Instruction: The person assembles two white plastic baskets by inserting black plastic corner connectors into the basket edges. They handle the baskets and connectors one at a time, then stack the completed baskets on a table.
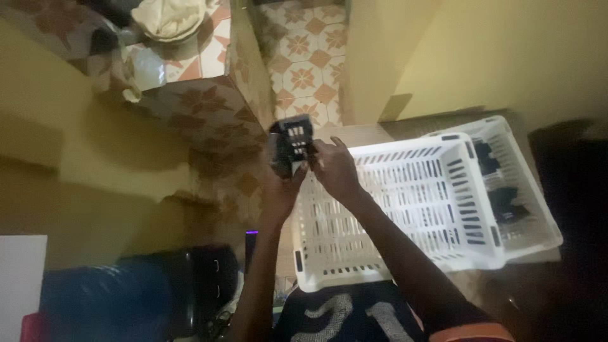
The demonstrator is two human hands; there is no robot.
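Note:
A small black boxy device (292,140) with light markings on its face is held up in front of me. My left hand (278,183) grips it from below. The fingers of my right hand (334,168) touch its right side. Both hands hover over the left rim of a white slotted plastic basket (405,209), which looks empty. The picture is dim and blurred.
A second white basket (506,190) lies under the first at the right, with several dark items in it. A tiled ledge (209,107) with a pale cloth (170,18) lies at the top left. A dark blue bundle (114,297) sits at the bottom left.

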